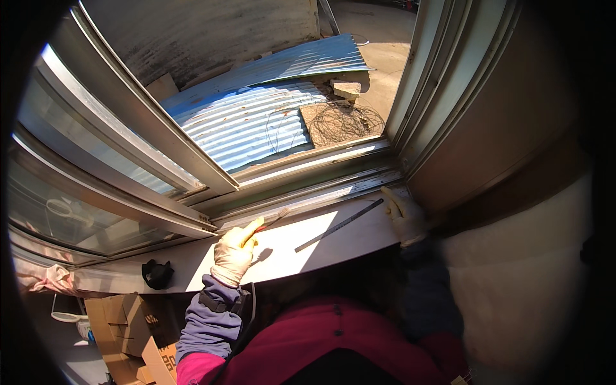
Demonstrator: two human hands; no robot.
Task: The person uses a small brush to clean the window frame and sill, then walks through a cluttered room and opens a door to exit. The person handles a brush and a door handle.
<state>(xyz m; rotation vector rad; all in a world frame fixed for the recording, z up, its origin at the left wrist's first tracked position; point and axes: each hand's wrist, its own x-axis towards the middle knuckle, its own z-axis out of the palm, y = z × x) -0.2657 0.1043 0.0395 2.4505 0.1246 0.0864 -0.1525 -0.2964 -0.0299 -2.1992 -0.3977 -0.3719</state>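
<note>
My left hand (233,254), in a pale glove with yellowed fingertips, grips a small brush by its red handle. The brush's bristle head (283,212) points toward the lower track (308,203) of the sliding window. A thin dark hacksaw blade (337,226) lies slantwise on the white windowsill (288,260), partly in sun. At the right end of the sill, in shadow, my gloved right hand (403,219) is beside the blade's upper end. Its fingers look apart, with nothing visible between them.
A black object (157,274) rests on the sill at left, near a pinkish cloth (57,279). Sliding sashes (159,120) stand at left and a brown panel (500,120) at right. Below is a cardboard box (120,332). Outside lie corrugated blue sheets (240,125) and tangled wire (356,118).
</note>
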